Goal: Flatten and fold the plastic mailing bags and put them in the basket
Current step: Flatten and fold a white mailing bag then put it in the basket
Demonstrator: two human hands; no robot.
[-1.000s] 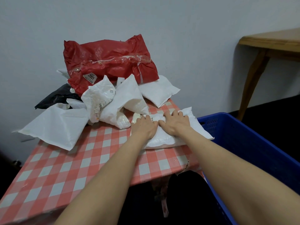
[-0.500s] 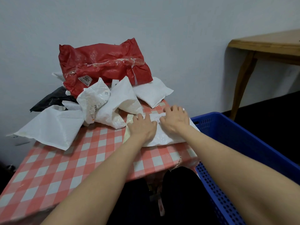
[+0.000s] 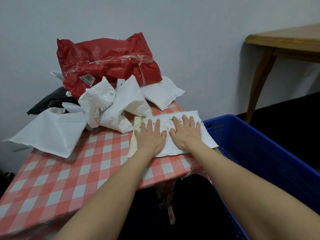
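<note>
White mailing bag (image 3: 174,150) lies at the right edge of the desk (image 3: 78,170), just beside the blue basket (image 3: 259,144). My left hand (image 3: 150,135) and right hand (image 3: 186,134) press it flat, fingers straight. I judge the task early: no fold yet, and the pile of bags (image 3: 121,104) behind waits.

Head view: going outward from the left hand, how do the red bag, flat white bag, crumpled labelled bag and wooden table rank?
1. The flat white bag, pressed under the left hand.
2. The crumpled labelled bag, just beyond, leftward.
3. The red bag, back by the wall.
4. The wooden table, far right.
</note>
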